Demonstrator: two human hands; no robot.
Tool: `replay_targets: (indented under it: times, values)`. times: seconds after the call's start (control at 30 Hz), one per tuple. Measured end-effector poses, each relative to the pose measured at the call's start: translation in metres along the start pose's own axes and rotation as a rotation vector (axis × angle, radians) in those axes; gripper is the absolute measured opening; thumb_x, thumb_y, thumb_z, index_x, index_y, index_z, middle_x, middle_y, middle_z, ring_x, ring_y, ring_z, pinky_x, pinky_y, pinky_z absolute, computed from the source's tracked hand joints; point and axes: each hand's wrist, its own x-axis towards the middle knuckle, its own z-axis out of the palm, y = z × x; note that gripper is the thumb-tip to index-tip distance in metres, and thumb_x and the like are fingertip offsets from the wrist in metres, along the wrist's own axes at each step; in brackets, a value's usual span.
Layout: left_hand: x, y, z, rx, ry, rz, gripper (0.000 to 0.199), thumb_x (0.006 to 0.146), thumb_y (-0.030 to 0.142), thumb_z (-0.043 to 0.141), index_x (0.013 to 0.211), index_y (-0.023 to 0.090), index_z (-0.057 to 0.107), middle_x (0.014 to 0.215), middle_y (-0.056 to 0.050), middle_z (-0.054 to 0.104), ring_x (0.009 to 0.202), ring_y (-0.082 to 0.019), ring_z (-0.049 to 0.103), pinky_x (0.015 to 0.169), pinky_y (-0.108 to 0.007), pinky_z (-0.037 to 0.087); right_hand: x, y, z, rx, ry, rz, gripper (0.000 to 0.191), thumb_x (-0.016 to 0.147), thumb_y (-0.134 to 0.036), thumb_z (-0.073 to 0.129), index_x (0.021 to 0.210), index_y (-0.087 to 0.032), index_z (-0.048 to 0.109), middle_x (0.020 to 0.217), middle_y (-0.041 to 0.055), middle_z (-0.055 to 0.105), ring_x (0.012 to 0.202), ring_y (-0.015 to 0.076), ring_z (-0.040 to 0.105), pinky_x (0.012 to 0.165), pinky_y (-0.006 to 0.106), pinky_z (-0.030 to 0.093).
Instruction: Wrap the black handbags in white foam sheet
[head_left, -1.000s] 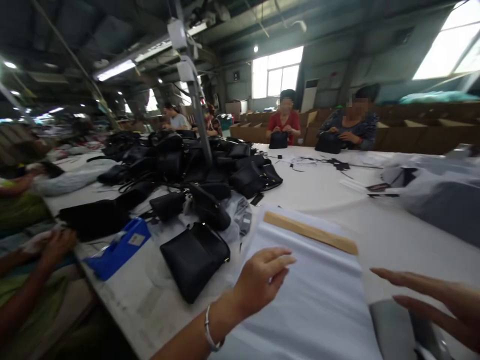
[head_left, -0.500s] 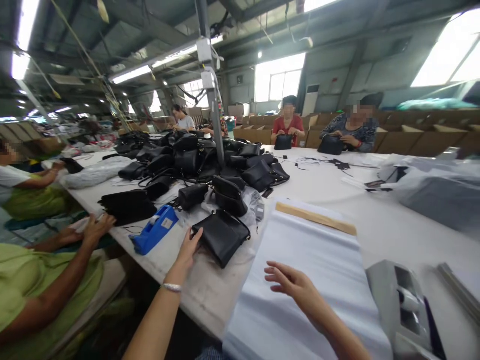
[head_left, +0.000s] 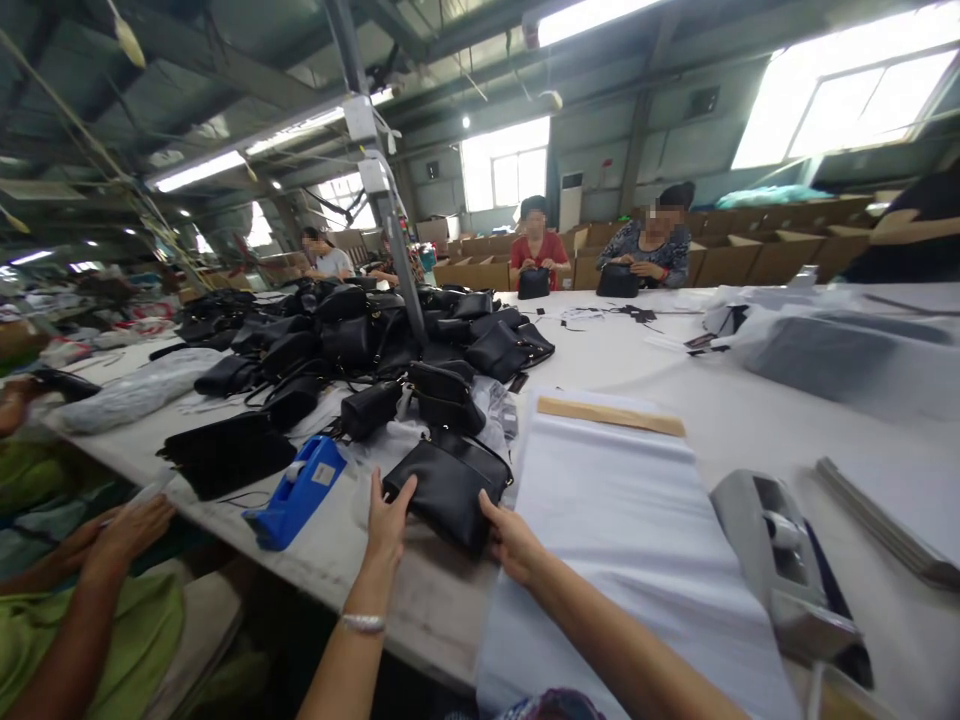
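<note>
Directly before me a black handbag [head_left: 442, 488] is gripped at both sides, tilted just above or against the table edge. My left hand [head_left: 390, 515] closes on its left side, thumb on the front face. On the right side, my right hand [head_left: 510, 535] pinches the bag the same way, with its lower fingers partly hidden behind it. Just right of the bag lies a white plastic sheet [head_left: 600, 520] with a brown strip [head_left: 611, 415] along its far edge. Behind the bag rests another black bag [head_left: 446, 397] on clear plastic wrap.
To the left stands a blue tape dispenser [head_left: 296, 495]; a grey tape dispenser [head_left: 795, 560] is at right. A pile of black bags [head_left: 352, 335] surrounds a metal post [head_left: 401, 260]. A co-worker's hands [head_left: 131, 525] are close at left. Others sit across the table.
My right hand has moved left from above the white sheet and taken hold of the handbag's right side. The bag is now held in both hands and turned slightly; my view has shifted right.
</note>
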Motion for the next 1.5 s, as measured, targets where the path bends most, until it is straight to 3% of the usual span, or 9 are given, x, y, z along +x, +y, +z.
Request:
replay_targets:
  times: [0.17,0.43,0.63,0.93,1.03,1.13,1.2,1.3,1.5]
  values:
    - [-0.054,0.011,-0.003,-0.075,-0.135,0.215,0.082,0.081,0.043,0.073,0.149,0.035,0.028,0.152,-0.005,0.041,0.138,-0.025,0.041,0.115,-0.04,0.033,-0.036,-0.031,-0.019,0.144,0.088,-0.044,0.057,0.077,-0.056,0.071,0.12,-0.02,0.061,0.115,0.0083,0.07,0.11,0.0259,0.064,0.1,0.041,0.047]
    - [-0.077,0.019,0.025,-0.058,-0.714,0.214,0.077,0.078,0.055,0.07,0.144,0.026,0.044,0.15,-0.009,0.045,0.143,-0.033,0.032,0.12,-0.048,0.023,-0.092,-0.086,-0.107,-0.525,0.343,-0.592,0.062,0.064,-0.039,0.085,0.119,-0.022,0.061,0.113,0.007,0.069,0.108,0.0294,0.061,0.099,0.044,0.047]
    - [-0.08,0.014,0.078,-0.609,-0.934,-0.099,0.093,0.069,0.081,0.055,0.148,0.037,0.034,0.151,-0.005,0.044,0.144,-0.032,0.028,0.118,-0.054,0.024,-0.123,-0.096,-0.172,-0.812,0.521,-0.869,0.04,0.082,-0.029,0.069,0.12,-0.025,0.058,0.145,0.0095,0.048,0.139,0.0267,0.038,0.116,0.046,0.03]
    - [-0.071,-0.026,0.093,-0.359,-0.761,-0.306,0.064,0.084,0.038,0.07,0.142,0.031,0.044,0.115,-0.004,0.068,0.116,-0.022,0.061,0.108,-0.044,0.042,-0.171,-0.044,-0.217,-0.07,0.672,-0.261,0.05,0.082,-0.048,0.067,0.126,-0.025,0.061,0.143,0.0103,0.052,0.127,0.0309,0.053,0.099,0.044,0.051]
    - [-0.063,-0.028,0.083,-0.032,-0.568,-0.126,0.075,0.081,0.04,0.072,0.146,0.029,0.036,0.131,-0.01,0.06,0.123,-0.027,0.056,0.107,-0.049,0.042,-0.183,-0.035,-0.211,0.041,0.675,-0.156,0.061,0.086,-0.06,0.057,0.137,-0.027,0.051,0.148,0.0117,0.045,0.127,0.0305,0.053,0.094,0.043,0.054]
    - [-0.057,-0.024,0.079,0.416,-0.449,0.329,0.066,0.081,0.043,0.07,0.14,0.026,0.045,0.14,-0.013,0.054,0.133,-0.029,0.047,0.113,-0.051,0.033,-0.184,-0.028,-0.208,-0.118,0.638,-0.089,0.08,0.085,-0.067,0.054,0.151,-0.03,0.029,0.149,0.0132,0.045,0.127,0.029,0.054,0.1,0.044,0.05]
    - [-0.058,-0.018,0.081,0.658,-0.635,0.602,0.049,0.084,0.046,0.065,0.129,0.028,0.057,0.141,-0.01,0.054,0.137,-0.028,0.042,0.117,-0.052,0.026,-0.18,-0.026,-0.206,-0.317,0.645,-0.035,0.09,0.083,-0.069,0.055,0.155,-0.032,0.015,0.147,0.0131,0.048,0.124,0.0289,0.057,0.105,0.046,0.045]
    - [-0.066,-0.009,0.091,0.939,-1.051,0.695,0.056,0.079,0.051,0.07,0.129,0.03,0.057,0.144,-0.008,0.053,0.14,-0.03,0.037,0.117,-0.056,0.021,-0.172,-0.031,-0.201,-0.567,0.665,0.055,0.097,0.083,-0.07,0.053,0.156,-0.031,0.001,0.142,0.0141,0.053,0.117,0.0294,0.062,0.106,0.047,0.042]
    - [-0.067,-0.006,0.104,1.16,-1.175,0.655,0.066,0.074,0.053,0.073,0.132,0.026,0.054,0.149,-0.01,0.047,0.145,-0.033,0.028,0.117,-0.057,0.018,-0.161,-0.054,-0.187,-0.698,0.682,0.15,0.101,0.082,-0.067,0.055,0.156,-0.024,0.001,0.118,0.0124,0.069,0.11,0.0307,0.065,0.101,0.046,0.044]
